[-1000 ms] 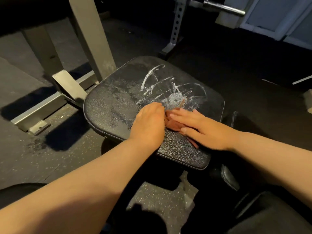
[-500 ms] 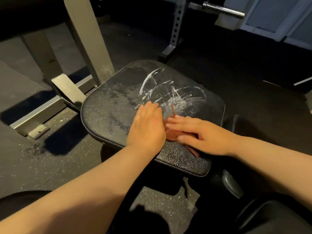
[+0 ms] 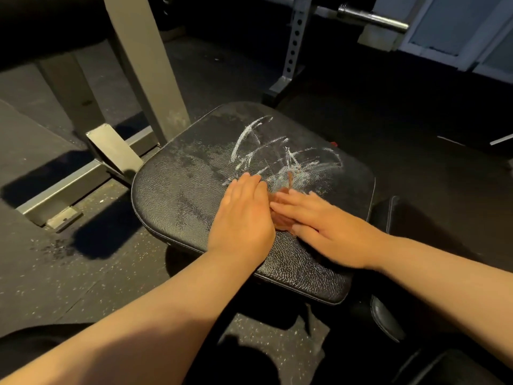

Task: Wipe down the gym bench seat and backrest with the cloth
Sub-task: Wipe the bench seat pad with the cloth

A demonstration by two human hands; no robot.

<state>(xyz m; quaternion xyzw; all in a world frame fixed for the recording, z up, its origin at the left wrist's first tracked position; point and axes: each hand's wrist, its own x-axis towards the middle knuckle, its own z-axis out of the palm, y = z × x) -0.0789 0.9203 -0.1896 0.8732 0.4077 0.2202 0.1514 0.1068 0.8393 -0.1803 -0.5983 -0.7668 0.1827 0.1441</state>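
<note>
The black padded bench seat [image 3: 177, 195] fills the middle of the view, with white chalky streaks [image 3: 277, 154] across its far half. A reddish-brown cloth [image 3: 279, 222] lies on the seat, mostly hidden; only a strip shows between my hands. My left hand [image 3: 244, 215] presses flat on its left side, fingers pointing toward the streaks. My right hand [image 3: 324, 226] lies flat over its right side, fingers spread and blurred. Another black pad [image 3: 394, 215], probably the backrest, starts at the seat's right edge.
A grey steel rack upright [image 3: 144, 70] and its floor rail [image 3: 69, 187] stand left of the seat. A perforated upright [image 3: 294, 43] and a barbell end [image 3: 372, 19] are behind. Speckled rubber floor [image 3: 83, 273] surrounds the bench.
My left hand has gone from curled to flat, and both hands have slid with the cloth a little farther up the seat toward the white streaks.
</note>
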